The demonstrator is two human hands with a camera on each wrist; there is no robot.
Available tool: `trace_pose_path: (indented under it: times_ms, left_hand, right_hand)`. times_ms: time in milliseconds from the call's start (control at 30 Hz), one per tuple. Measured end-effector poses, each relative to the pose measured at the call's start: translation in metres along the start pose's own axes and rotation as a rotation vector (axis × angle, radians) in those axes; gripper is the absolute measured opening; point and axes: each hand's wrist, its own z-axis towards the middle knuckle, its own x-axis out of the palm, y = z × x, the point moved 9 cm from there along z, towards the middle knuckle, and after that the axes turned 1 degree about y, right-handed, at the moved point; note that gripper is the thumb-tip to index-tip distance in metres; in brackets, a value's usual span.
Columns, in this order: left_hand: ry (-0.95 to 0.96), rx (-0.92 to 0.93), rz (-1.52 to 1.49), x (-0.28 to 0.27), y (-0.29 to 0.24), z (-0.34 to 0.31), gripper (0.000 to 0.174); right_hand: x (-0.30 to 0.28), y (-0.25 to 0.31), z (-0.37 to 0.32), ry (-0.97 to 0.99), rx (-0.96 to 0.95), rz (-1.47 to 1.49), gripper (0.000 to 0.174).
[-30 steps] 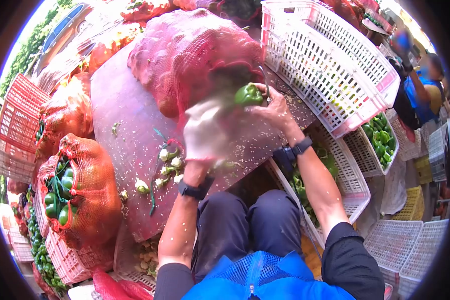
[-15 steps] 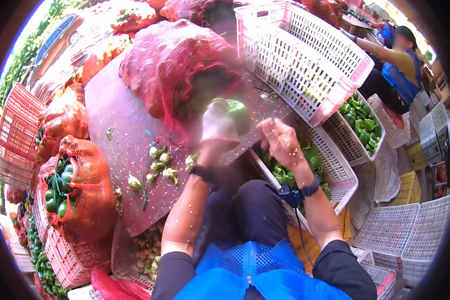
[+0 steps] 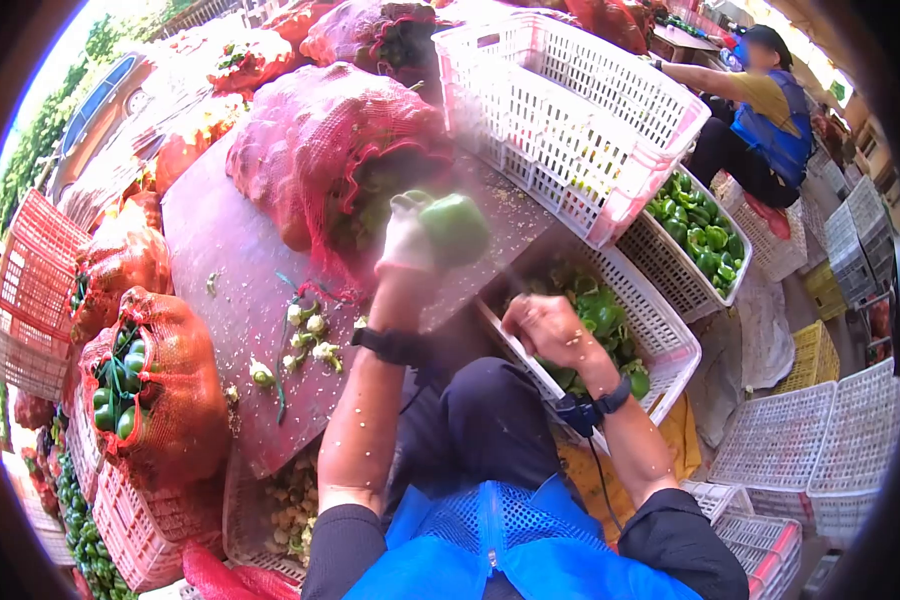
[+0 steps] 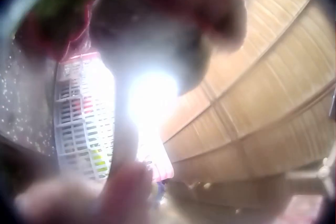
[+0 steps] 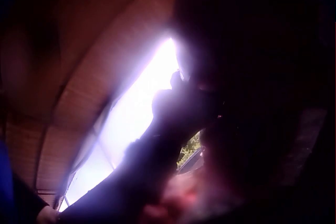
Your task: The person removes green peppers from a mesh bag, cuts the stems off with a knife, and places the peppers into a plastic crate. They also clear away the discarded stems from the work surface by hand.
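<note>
In a white glove, my left hand (image 3: pixel 407 236) holds a green bell pepper (image 3: pixel 458 228) above the right side of the pinkish table (image 3: pixel 205 340), just in front of the open mouth of a pink mesh sack (image 3: pixel 340 130). Motion blurs both hand and pepper. My right hand (image 3: pixel 548 328) is bare, its fingers curled around a thin metal knife (image 3: pixel 513 276) that shows only as a faint streak. This hand hovers over a white crate (image 3: pixel 660 310) holding green peppers (image 3: pixel 600 315). Both wrist views are mostly glare and shadow; the knife's grip is hidden.
Cut pepper cores (image 3: pixel 310 340) and scattered seeds lie on the table. A large white crate (image 3: pixel 570 130) stands at its back right, beside a crate of green peppers (image 3: pixel 705 235). An orange mesh sack (image 3: pixel 185 390) flanks the left. Another person (image 3: pixel 770 110) sits at far right.
Both hands were together at the pepper; now they are apart. The left hand keeps the pepper, while the right has come down over the pepper crate with the knife. The head view has shifted.
</note>
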Motion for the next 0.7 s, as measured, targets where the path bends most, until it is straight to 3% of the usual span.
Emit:
trace_pose_path:
  times_ms: [67, 100, 133, 167, 200, 233, 267, 333, 400, 433, 533, 567, 633, 700]
  left_hand:
    - [0.069, -0.325, -0.307, 0.027, 0.005, -0.022, 0.021]
    - [0.058, -0.337, -0.263, 0.032, 0.009, -0.022, 0.012]
    - [0.477, 0.34, 0.277, 0.043, 0.004, -0.012, 0.009]
    - [0.469, 0.493, 0.334, 0.042, 0.012, -0.006, 0.01]
    - [0.454, 0.651, 0.386, 0.049, 0.01, -0.009, 0.011]
    - [0.14, 0.021, 0.251, 0.044, 0.02, -0.014, 0.047]
    - [0.031, -0.215, 0.095, 0.042, 0.025, -0.017, 0.046]
    - [-0.133, -0.071, 0.193, 0.043, -0.001, -0.032, 0.046]
    - [-0.268, -0.11, 0.04, 0.032, 0.016, -0.034, 0.043]
    - [-0.175, 0.03, 0.404, 0.035, 0.005, -0.034, 0.038]
    - [-0.114, 0.174, 0.345, 0.062, 0.0, -0.051, 0.032]
    - [-0.044, 0.237, 0.563, 0.063, 0.002, -0.054, 0.028]
    - [0.025, 0.262, 0.649, 0.074, -0.01, -0.063, 0.026]
    - [0.185, 0.332, 0.678, 0.087, -0.018, -0.064, 0.032]
  right_hand:
    - [-0.045, 0.042, -0.015, -0.371, -0.211, 0.06, 0.061]
    - [-0.052, 0.071, -0.016, -0.399, -0.287, -0.039, 0.063]
    - [-0.055, 0.074, -0.004, -0.489, -0.582, -0.089, 0.045]
    - [-0.046, 0.078, 0.007, -0.45, -0.604, 0.053, 0.046]
    - [-0.038, 0.079, 0.015, -0.34, -0.531, -0.015, 0.052]
    - [-0.035, 0.08, 0.018, -0.384, -0.613, -0.087, 0.054]
    - [-0.034, 0.084, 0.011, -0.395, -0.534, 0.041, 0.058]
    - [-0.033, 0.085, 0.001, -0.454, -0.505, 0.054, 0.058]
    - [-0.036, 0.075, 0.002, -0.468, -0.512, 0.072, 0.059]
    - [-0.038, 0.07, 0.003, -0.473, -0.52, 0.099, 0.059]
    - [-0.047, 0.071, -0.004, -0.566, -0.551, 0.077, 0.056]
    - [-0.051, 0.073, -0.007, -0.571, -0.552, 0.073, 0.056]
    - [-0.053, 0.095, -0.017, -0.574, -0.618, -0.179, 0.053]
    - [-0.054, 0.09, -0.021, -0.573, -0.576, -0.165, 0.051]
